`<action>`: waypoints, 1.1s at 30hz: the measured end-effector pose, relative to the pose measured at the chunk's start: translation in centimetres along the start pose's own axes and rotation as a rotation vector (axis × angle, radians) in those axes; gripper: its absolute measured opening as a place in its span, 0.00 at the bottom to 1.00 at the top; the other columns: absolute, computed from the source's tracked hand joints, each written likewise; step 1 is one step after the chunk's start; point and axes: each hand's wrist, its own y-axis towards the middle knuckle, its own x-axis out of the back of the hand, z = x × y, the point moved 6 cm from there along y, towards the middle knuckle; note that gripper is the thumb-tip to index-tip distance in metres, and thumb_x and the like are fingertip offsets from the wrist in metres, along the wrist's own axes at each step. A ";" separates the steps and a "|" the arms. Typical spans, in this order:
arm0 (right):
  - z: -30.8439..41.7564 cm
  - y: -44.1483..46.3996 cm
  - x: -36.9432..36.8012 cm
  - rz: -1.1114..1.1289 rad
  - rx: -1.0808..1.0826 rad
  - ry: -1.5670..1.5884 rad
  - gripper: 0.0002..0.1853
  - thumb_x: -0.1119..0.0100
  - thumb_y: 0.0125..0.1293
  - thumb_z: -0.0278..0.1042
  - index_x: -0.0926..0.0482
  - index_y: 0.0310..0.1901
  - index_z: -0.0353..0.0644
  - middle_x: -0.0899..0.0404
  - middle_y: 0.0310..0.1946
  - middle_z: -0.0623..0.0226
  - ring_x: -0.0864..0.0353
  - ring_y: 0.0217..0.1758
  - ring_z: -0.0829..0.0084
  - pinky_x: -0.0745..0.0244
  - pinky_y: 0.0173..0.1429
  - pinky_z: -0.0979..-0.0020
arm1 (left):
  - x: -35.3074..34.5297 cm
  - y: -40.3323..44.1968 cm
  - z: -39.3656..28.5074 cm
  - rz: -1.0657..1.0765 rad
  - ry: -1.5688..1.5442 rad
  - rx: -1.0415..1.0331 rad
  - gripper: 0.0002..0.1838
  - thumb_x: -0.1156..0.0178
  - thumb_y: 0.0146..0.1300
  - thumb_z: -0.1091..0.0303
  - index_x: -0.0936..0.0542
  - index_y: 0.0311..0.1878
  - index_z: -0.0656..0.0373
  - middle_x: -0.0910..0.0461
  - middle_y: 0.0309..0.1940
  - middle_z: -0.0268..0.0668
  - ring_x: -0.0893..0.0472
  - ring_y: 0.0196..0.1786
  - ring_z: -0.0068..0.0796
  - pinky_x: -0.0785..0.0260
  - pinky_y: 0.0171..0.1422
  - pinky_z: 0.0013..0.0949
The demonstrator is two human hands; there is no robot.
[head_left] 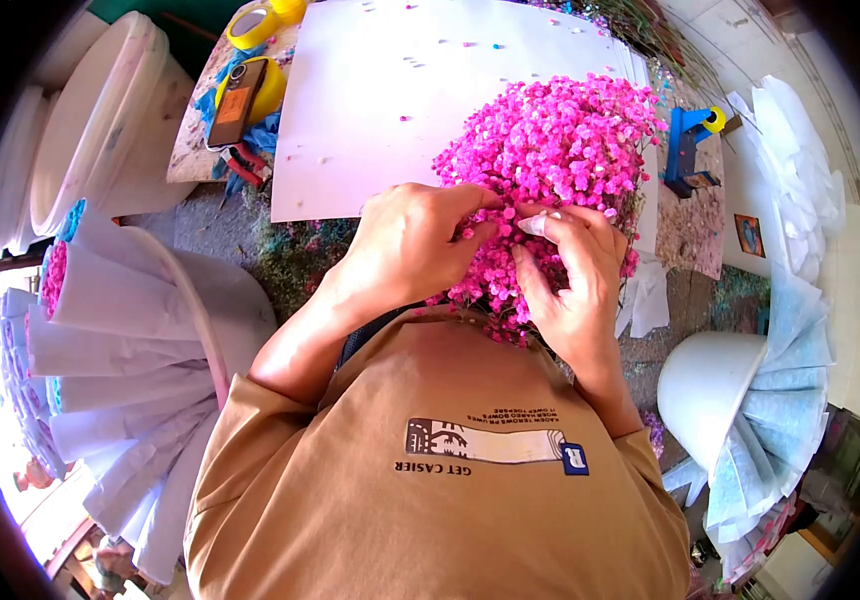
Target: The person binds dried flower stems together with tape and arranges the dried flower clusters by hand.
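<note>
head view: pink flower bunch [550, 140] across near edge of white sheet [355, 120]. left hand [415, 240] and right hand [582, 262] at it, grip narrow; whether pinching sprigs, cannot tell. likely light, springy, fragile; best held below blooms.

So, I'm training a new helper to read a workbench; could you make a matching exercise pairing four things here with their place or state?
1. bushy bunch of tiny bright-pink flowers
2. blue plastic tape dispenser
3. dark rectangular phone with an orange panel
4. large flat white sheet

A. left of the sheet
B. dotted with small coloured bits
C. at the fingers of the left hand and right hand
D. right of the flowers

Pairs: 1-C, 2-D, 3-A, 4-B
</note>
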 end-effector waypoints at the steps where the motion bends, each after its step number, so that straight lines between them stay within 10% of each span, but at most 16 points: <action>1: 0.0 0.0 0.0 0.003 -0.003 0.003 0.16 0.26 0.55 0.28 0.17 0.47 0.45 0.13 0.44 0.69 0.21 0.53 0.61 0.37 0.61 0.58 | -0.1 0.1 0.2 -0.004 0.001 0.001 0.12 0.32 0.63 0.71 0.12 0.49 0.59 0.14 0.33 0.52 0.12 0.34 0.46 0.21 0.41 0.40; 9: -0.3 -0.2 0.3 -0.023 -0.017 0.028 0.17 0.27 0.56 0.28 0.17 0.48 0.45 0.14 0.43 0.68 0.20 0.52 0.61 0.36 0.61 0.59 | 0.0 0.8 0.6 -0.092 -0.195 0.103 0.09 0.32 0.64 0.71 0.13 0.46 0.61 0.15 0.30 0.47 0.14 0.30 0.32 0.22 0.40 0.36; 33: -0.5 -0.6 0.4 0.005 -0.032 0.038 0.16 0.27 0.57 0.29 0.17 0.48 0.44 0.14 0.46 0.67 0.20 0.55 0.61 0.35 0.61 0.58 | 0.0 1.7 -0.3 -0.180 -0.073 0.047 0.14 0.27 0.61 0.68 0.13 0.50 0.58 0.12 0.32 0.47 0.12 0.30 0.36 0.21 0.38 0.36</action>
